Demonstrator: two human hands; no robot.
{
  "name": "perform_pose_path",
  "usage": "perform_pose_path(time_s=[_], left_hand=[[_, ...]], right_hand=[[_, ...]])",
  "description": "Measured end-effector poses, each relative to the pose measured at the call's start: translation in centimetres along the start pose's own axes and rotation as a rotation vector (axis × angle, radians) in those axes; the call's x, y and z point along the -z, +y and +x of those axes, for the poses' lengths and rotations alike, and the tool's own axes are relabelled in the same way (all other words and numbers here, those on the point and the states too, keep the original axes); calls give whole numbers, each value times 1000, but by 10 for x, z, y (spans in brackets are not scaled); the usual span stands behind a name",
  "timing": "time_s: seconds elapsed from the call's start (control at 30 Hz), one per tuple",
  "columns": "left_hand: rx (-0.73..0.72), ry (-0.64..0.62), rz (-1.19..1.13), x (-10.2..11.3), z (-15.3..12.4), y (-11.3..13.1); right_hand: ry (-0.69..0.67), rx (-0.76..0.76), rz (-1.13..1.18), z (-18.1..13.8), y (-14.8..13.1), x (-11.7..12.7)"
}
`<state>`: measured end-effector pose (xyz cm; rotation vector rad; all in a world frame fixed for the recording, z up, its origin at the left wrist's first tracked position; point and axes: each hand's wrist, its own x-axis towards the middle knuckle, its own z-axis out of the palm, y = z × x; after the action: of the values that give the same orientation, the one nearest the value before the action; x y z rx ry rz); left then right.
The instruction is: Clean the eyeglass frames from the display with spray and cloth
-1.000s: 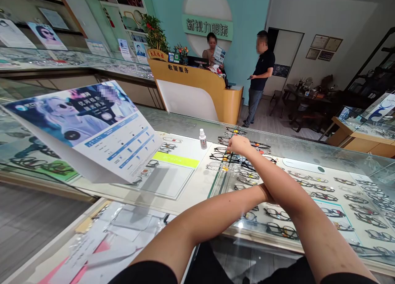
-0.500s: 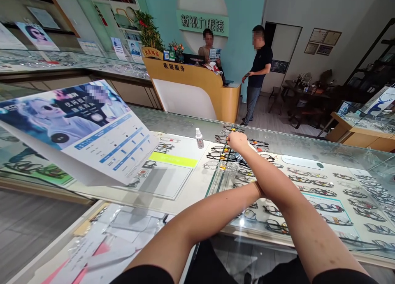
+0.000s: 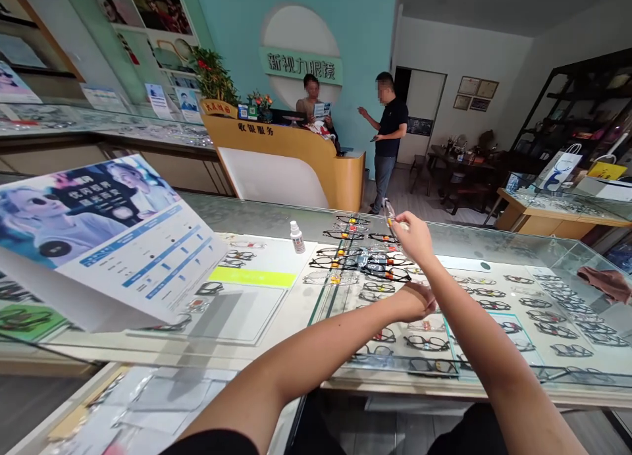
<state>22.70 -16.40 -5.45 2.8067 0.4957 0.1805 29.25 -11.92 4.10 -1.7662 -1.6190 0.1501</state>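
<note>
My right hand [image 3: 413, 236] is raised over the far part of the glass counter, its fingers pinching a pair of eyeglasses [image 3: 389, 211] that stands on edge above the glass top. Lower down, my left hand [image 3: 417, 300] is over the counter behind my right forearm. Its fingers are mostly hidden there, so I cannot tell what they hold. Left of my right hand, several eyeglasses [image 3: 336, 263] with orange tags lie in rows on the glass. A small white spray bottle [image 3: 297, 238] stands to the left of these rows.
A folded cardboard display card [image 3: 143, 244] stands on the counter at left. More frames [image 3: 427, 343] lie inside the glass case. A brown cloth [image 3: 602, 284] is at the right end. Two people are by the wooden cashier desk [image 3: 291, 152] beyond.
My right hand has lifted from the rows of eyeglasses and moved right, now with a pair in it. More of my left hand shows. The view has shifted; the standing person has raised a hand.
</note>
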Motion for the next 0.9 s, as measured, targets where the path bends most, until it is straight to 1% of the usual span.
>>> perform_pose_path(time_s=[0.07, 0.1, 0.13, 0.2, 0.27, 0.33, 0.37, 0.4, 0.47, 0.5, 0.53, 0.6, 0.63, 0.73, 0.9], left_hand=[[11, -5, 6, -3, 1, -5], [16, 19, -9, -4, 0, -9], [22, 69, -42, -4, -1, -13], [40, 242, -152, -1, -5, -25], [84, 484, -320, 6, -10, -38], [187, 696, -576, 17, -15, -51], [268, 756, -782, 23, -17, -56], [347, 759, -1020, 29, -18, -61], [402, 694, -1164, 39, -21, -68], [417, 659, -1222, 44, -22, -70], [424, 605, -1297, 48, -23, -71], [415, 454, -1548, 54, -26, -71], [402, 406, -1633, 56, -27, -71], [386, 345, -1752, 60, -32, -69], [377, 293, -1784, 63, -37, -66]], right_hand=[[95, -54, 32, -10, 31, 14], [137, -74, 38, -15, 45, 19], [172, -80, 42, -19, 58, 22], [224, -92, 54, -27, 79, 23], [251, -116, 56, -32, 90, 20], [234, -79, 35, -35, 93, 16], [229, -51, 25, -36, 92, 14], [233, -23, 18, -37, 90, 13], [234, 68, 4, -39, 86, 10], [230, 136, -6, -40, 84, 9], [224, 209, -17, -41, 82, 7], [215, 340, -46, -42, 80, 4], [211, 393, -65, -43, 80, 2], [211, 502, -129, -45, 79, -3], [238, 574, -204, -46, 77, -4]])
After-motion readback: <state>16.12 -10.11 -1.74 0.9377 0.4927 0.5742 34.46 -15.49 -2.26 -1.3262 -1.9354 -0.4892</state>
